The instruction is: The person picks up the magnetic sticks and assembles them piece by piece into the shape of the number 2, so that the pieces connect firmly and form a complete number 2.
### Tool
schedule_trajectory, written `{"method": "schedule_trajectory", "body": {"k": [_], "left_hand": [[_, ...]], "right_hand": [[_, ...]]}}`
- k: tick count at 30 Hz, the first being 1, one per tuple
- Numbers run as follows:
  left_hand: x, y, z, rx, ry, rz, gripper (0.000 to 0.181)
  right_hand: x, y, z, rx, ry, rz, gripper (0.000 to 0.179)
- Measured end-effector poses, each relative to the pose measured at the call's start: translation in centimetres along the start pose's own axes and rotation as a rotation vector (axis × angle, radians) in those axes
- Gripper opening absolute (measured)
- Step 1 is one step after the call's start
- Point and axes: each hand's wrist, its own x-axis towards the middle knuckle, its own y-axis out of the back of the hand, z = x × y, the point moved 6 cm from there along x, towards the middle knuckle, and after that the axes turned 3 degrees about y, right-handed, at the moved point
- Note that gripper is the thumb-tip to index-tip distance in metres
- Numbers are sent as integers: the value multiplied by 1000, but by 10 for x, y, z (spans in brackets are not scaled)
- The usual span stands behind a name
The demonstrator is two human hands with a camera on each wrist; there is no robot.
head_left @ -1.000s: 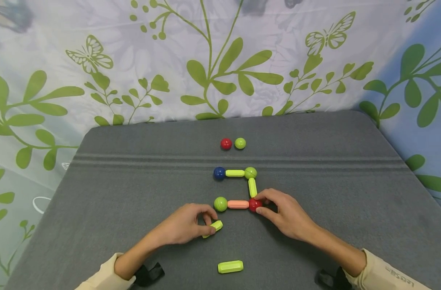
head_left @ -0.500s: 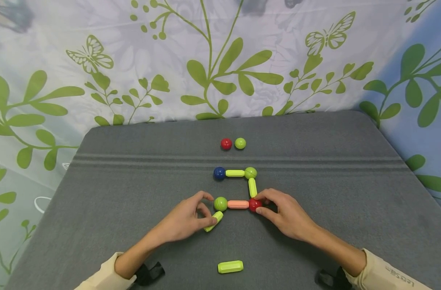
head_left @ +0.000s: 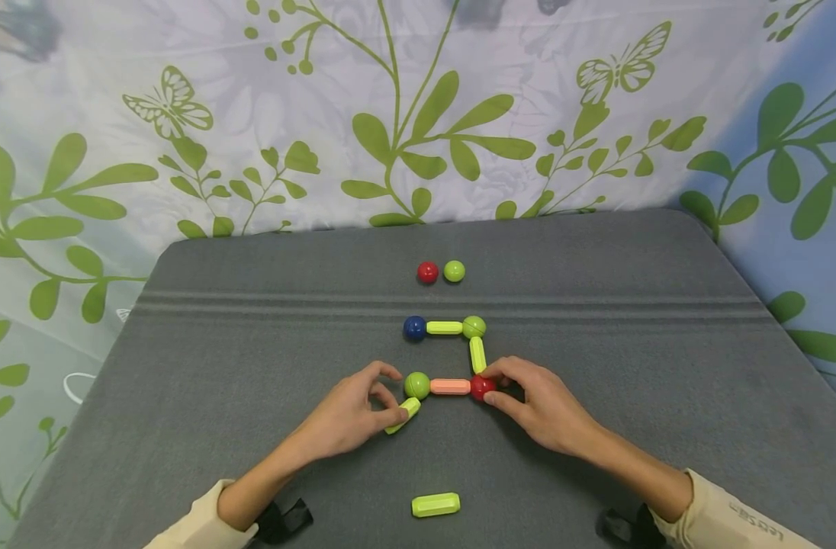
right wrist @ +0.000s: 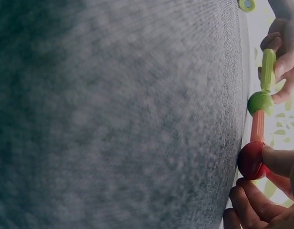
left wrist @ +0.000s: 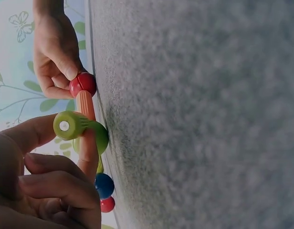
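Note:
My left hand pinches a lime-green magnetic rod between thumb and finger. The rod's far end meets a green ball, and its near end, with a pale metal dot, faces the left wrist camera. From that ball an orange rod runs right to a red ball, which my right hand grips with thumb and fingers. A lime rod links the red ball to another green ball. One more lime rod joins that to a blue ball.
A loose lime rod lies on the grey tabletop near the front. Further back sit a loose red ball and a loose green ball. A leaf-printed cloth hangs behind the table.
My left hand has moved forward and brought the lime rod up against the green ball, turning it more steeply. The right hand has stayed on the red ball.

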Motion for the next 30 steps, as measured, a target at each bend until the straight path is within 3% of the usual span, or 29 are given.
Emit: {"method": "schedule_trajectory", "body": {"k": [12,19,24,30], "left_hand": [[0,0,-3,-49,40,0,48],[0,-10,3,-32,1,-55,55],[1,-13,6,-15,-25,-58,57],[3,-15,6,-74,-2,-75,58]], "right_hand": [[1,0,0,5,-14,-10,23],[0,0,-1,-1,-12,-6,23],[0,0,-1,-5,-12,-4,23],[1,0,-1,-7,-14,-5,23]]}}
